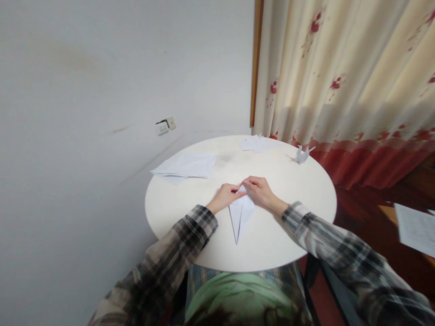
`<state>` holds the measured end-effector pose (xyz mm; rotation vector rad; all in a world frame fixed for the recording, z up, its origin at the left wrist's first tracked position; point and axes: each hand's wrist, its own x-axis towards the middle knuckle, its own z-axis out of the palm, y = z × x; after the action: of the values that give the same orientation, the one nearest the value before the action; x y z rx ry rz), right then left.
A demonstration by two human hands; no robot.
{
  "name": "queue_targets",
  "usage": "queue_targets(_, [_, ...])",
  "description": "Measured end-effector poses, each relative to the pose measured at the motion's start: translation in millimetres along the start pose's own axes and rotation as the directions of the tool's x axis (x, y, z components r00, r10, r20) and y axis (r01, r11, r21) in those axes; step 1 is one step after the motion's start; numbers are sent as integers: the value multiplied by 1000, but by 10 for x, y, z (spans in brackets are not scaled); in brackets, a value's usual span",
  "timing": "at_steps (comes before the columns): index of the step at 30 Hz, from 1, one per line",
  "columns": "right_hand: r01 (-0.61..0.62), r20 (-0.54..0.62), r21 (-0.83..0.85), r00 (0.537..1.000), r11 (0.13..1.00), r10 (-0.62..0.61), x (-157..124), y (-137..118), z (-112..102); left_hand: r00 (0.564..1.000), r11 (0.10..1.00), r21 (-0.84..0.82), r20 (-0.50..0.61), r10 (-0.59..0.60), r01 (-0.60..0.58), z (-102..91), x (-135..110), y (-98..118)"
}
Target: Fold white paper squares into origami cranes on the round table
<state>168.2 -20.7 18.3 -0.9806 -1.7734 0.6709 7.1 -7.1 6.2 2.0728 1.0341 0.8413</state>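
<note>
A folded sheet of white paper (240, 213), kite-shaped with a long narrow point toward me, lies on the round white table (272, 244). My left hand (227, 196) pinches its far left edge, thumb stretched across the top of the paper. On the far right side, my right hand (258, 189) grips the paper's upper tip with bent fingers. The two hands nearly meet at that tip, and their fingers cover part of it. A center crease or flap edge runs down the paper's length.
White paper sheets (186, 165) are stacked at the table's left. Crumpled or folded white paper (256, 144) lies at the back. A folded paper crane (302, 155) stands at the back right. Behind are a wall with a socket (162, 127) and a floral curtain (326, 81).
</note>
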Motion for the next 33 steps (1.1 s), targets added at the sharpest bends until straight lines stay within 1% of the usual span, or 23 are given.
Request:
queue_targets(3, [-28,-3,6,1000,1000,28,-14,-9,-1,1000,1000,-6,3,-8,8,9,-6,28])
queue_targets(7, [-58,-21,73,998,996,60,-2,-10,-36,999,999,10,0,-36,36,18,-13,45])
queue_targets(9, [-43,-39,104,998,994,47,25,7,-65,998,999,-12,-35,-43,43,13,-8,31])
queue_targets(11, [-33,-30,116,999,993,36,54,38,-88,992,998,-19,-117,-54,52,-2,7,2])
queue_targets(14, [-60,34,40,998,997,58,77,106,-94,966,996,20,-246,-78,85,-31,40,-67])
queue_targets(16, [-67,116,-40,991,997,71,74,159,-84,954,993,47,-287,-86,104,-47,62,-119])
queue_targets(18, [-68,217,-69,973,995,81,65,214,-74,948,990,78,-308,-87,116,-56,80,-164])
queue_targets(20, [-66,261,-69,962,995,82,62,266,-70,945,985,117,-316,-84,127,-62,92,-194])
queue_targets(24, [-53,282,-69,957,996,70,77,342,-79,952,963,228,-298,-72,144,-72,96,-208])
queue_targets(26, [-44,287,-74,956,996,64,84,355,-81,959,958,258,-278,-52,126,-76,89,-202])
queue_targets(29, [-27,267,-115,962,993,57,81,346,-69,964,946,315,-265,5,82,-72,76,-192])
queue_targets(33, [13,266,-164,963,986,31,79,333,-52,964,880,471,-256,69,62,-54,70,-192])
